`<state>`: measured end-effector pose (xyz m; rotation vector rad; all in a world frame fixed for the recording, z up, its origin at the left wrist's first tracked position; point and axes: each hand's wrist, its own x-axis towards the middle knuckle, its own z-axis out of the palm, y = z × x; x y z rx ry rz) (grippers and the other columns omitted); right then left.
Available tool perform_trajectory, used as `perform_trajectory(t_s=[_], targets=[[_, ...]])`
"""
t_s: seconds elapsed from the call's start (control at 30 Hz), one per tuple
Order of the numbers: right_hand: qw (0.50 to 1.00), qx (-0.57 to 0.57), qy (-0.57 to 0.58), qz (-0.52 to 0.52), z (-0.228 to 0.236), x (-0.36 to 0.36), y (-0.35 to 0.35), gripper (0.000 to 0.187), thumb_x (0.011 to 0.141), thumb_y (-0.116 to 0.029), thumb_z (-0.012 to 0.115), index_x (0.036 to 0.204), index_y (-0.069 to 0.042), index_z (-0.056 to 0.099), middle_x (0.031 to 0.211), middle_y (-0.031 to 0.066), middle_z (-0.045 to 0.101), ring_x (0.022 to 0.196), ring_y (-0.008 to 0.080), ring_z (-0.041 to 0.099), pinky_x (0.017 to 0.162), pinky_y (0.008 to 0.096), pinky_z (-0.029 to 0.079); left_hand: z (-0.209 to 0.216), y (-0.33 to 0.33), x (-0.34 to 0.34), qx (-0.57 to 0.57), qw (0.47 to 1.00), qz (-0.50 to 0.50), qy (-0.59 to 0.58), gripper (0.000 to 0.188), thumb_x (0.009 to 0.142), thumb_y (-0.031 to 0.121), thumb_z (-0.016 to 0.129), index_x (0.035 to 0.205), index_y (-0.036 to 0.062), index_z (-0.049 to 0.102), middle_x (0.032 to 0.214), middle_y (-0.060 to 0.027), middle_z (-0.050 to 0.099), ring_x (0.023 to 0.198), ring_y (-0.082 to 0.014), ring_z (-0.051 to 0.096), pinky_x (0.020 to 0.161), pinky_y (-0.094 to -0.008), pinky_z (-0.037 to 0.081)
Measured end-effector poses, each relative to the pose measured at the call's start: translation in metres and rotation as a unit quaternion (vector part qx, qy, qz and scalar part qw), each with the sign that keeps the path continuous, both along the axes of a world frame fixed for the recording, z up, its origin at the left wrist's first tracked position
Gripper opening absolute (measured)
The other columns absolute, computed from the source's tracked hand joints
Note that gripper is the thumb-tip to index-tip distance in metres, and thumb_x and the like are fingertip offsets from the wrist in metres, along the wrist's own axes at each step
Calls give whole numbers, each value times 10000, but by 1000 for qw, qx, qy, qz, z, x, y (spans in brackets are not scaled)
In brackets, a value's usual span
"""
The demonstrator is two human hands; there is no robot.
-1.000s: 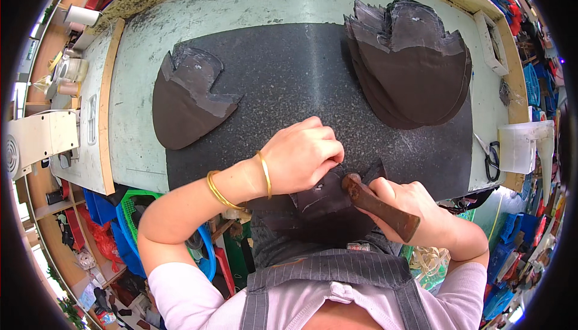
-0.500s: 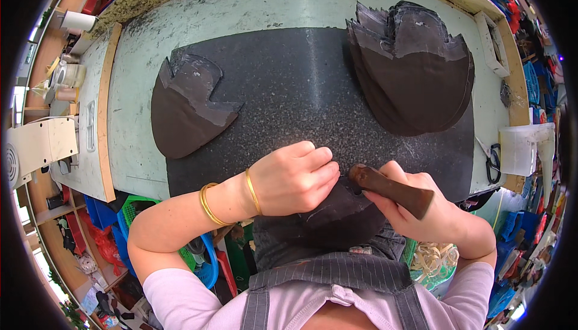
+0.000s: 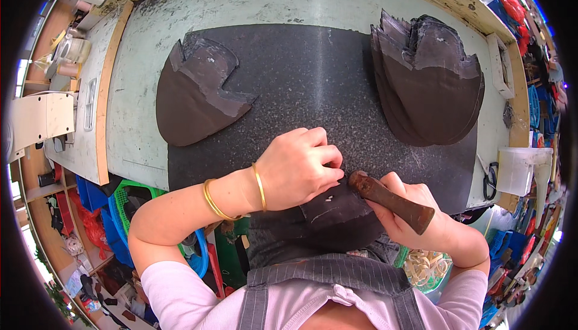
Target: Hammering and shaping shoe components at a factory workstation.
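Observation:
My left hand point(image 3: 301, 170), with two gold bangles on its wrist, is closed in a pinch at the upper edge of a dark leather piece point(image 3: 337, 206). This piece lies at the near edge of a black speckled slab point(image 3: 289, 98), with part of it under my fingers. Close by on the right, my right hand point(image 3: 409, 203) is closed around a hammer point(image 3: 391, 200) with a worn brown head; its handle is mostly hidden by the hand. The head's round end sits just above the leather, beside my left fingertips. Whether it touches cannot be made out.
Dark cut leather pieces lie in a small stack point(image 3: 195, 104) on the left and a thicker stack point(image 3: 430, 95) on the right. Scissors point(image 3: 490, 179) and a white plastic container point(image 3: 516, 164) stand right. Wooden strips edge the pale green table point(image 3: 144, 89). Baskets point(image 3: 129, 200) sit below left.
My view has shifted slightly. The left hand's curled fingers have lifted and loosened a little, showing more of the leather below. The hammer stays in my right hand at nearly the same spot.

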<state>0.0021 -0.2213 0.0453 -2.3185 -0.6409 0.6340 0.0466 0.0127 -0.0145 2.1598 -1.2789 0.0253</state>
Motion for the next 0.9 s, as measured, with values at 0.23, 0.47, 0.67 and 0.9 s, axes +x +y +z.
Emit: perform_trajectory(t_s=[0.23,0.47,0.67,0.9], targets=[[994,57,-85,30,4,8,-2,305,789,-37,638,1090,-38,585,791,109,501,545,264,583,422,359,442,3,-4,-18,40,997,18,-66,174,673,165,639,829,107,688,856,18,612,741,-156,535,616,-289,446],[993,59,-84,52,-1,12,4,350,739,-1,649,1082,-18,583,810,117,500,568,255,584,421,348,435,7,-11,-30,78,991,45,-99,193,662,154,630,817,46,665,815,-3,578,711,-154,519,585,-282,418],[996,4,-57,73,-4,10,6,346,822,-80,610,1155,-22,540,764,100,466,555,261,582,407,360,419,8,-2,-28,60,991,94,-74,167,688,146,670,842,79,673,841,11,596,717,-156,522,597,-291,429],[994,33,-73,75,1,14,5,360,786,-60,618,1141,-36,563,798,119,482,578,265,594,431,376,444,4,-2,-42,37,990,125,-61,149,678,144,677,824,115,690,855,30,608,715,-149,525,598,-288,430]])
